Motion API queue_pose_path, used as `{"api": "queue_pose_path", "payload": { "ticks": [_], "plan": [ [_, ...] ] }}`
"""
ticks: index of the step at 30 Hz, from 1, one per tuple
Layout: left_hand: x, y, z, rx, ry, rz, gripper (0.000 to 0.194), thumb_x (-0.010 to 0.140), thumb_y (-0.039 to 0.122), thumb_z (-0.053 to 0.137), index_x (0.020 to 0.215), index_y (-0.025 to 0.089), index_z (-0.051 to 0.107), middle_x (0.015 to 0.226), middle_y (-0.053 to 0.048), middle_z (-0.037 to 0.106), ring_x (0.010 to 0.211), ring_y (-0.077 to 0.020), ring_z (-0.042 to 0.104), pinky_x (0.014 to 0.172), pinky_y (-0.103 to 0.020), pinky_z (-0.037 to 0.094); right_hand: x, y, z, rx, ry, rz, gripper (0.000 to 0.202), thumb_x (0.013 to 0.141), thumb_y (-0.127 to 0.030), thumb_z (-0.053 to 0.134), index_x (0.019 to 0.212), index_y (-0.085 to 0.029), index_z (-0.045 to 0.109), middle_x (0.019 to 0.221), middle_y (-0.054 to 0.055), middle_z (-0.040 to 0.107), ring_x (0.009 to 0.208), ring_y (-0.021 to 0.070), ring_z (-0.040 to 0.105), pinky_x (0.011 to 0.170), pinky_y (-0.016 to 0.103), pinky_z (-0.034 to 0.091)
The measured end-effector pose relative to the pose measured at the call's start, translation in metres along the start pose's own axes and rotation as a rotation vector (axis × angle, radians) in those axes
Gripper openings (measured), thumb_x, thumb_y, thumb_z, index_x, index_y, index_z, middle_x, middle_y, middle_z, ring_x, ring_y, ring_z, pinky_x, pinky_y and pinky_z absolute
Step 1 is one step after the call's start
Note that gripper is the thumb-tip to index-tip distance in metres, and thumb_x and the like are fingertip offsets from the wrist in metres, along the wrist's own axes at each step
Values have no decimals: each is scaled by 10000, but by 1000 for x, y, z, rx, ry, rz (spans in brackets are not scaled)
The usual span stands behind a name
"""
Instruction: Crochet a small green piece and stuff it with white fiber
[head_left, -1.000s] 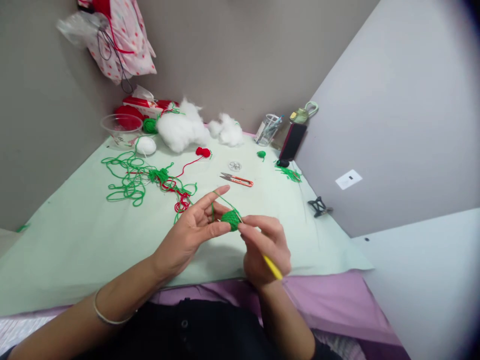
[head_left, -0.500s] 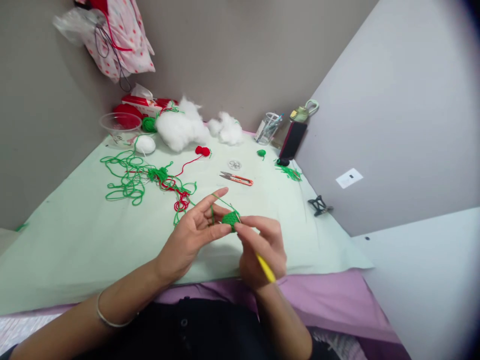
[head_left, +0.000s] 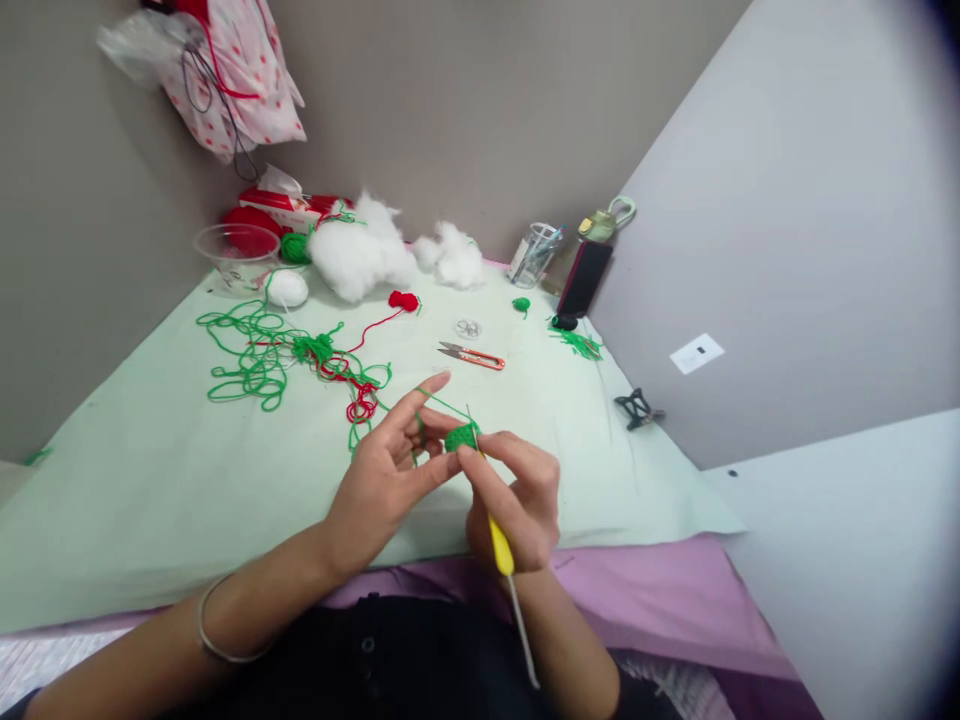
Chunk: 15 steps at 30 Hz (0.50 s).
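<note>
Between thumb and fingers, my left hand (head_left: 394, 455) pinches a small green crochet piece (head_left: 460, 437). Green yarn runs from the piece over its raised index finger. My right hand (head_left: 517, 495) grips a crochet hook (head_left: 501, 548) by its yellow handle, and the metal tip is at the piece's right edge with yarn by it. A second metal end of the hook points down toward my wrist. Beyond my hands lie orange-handled thread snips (head_left: 472, 356) and a small clear round case (head_left: 469, 328). Loose green yarn (head_left: 251, 350) lies tangled with red yarn (head_left: 361, 402) on the left.
White stuffing (head_left: 360, 250) is heaped at the back beside a clear tub (head_left: 238, 265) and a tissue box (head_left: 281, 205). A clear cup (head_left: 534, 255), a phone (head_left: 586, 278) and green yarn scraps (head_left: 577, 344) are at the right. Grey walls border the table.
The hook has swung in my right hand, so its handle points more steeply down and its lower metal end shows. My right hand has shifted slightly left. My left hand keeps its pinch.
</note>
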<state>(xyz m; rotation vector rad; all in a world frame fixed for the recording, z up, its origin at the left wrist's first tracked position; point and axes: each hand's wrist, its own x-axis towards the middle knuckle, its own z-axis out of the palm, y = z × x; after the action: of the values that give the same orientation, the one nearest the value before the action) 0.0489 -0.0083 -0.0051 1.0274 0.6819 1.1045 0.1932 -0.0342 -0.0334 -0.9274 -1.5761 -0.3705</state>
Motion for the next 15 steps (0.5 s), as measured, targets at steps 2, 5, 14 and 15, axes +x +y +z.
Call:
{"api": "queue_pose_path", "payload": {
  "ticks": [2,5,14,15],
  "plan": [
    [0,1,1,-210,-62,-162,668,823,273,810,1447,269,572,1016,-16,645,942,-149,584,876,-278,466,3,-3,4,115,74,90,388,937,-114,631,1202,-374,742,1006,46,735,906,217,710,712,375,620],
    [3,3,1,-380,-131,-274,618,830,276,802,1417,261,611,1032,-16,616,899,-121,553,824,-244,442,12,-3,4,336,93,313,276,972,-157,597,1094,-338,766,940,44,728,858,202,712,683,359,612],
    [8,11,-5,-260,-157,-193,712,776,200,798,1446,285,574,1023,-7,550,943,-145,518,877,-266,416,14,6,-9,667,2,530,202,1002,-233,583,1088,-298,754,949,41,749,827,187,728,667,359,640],
    [9,12,-7,-227,-170,-180,715,777,208,793,1451,287,567,1022,-7,542,933,-144,514,861,-264,415,15,6,-11,683,-5,549,197,1001,-233,585,1081,-293,755,946,40,749,807,186,734,666,364,643]
  ]
}}
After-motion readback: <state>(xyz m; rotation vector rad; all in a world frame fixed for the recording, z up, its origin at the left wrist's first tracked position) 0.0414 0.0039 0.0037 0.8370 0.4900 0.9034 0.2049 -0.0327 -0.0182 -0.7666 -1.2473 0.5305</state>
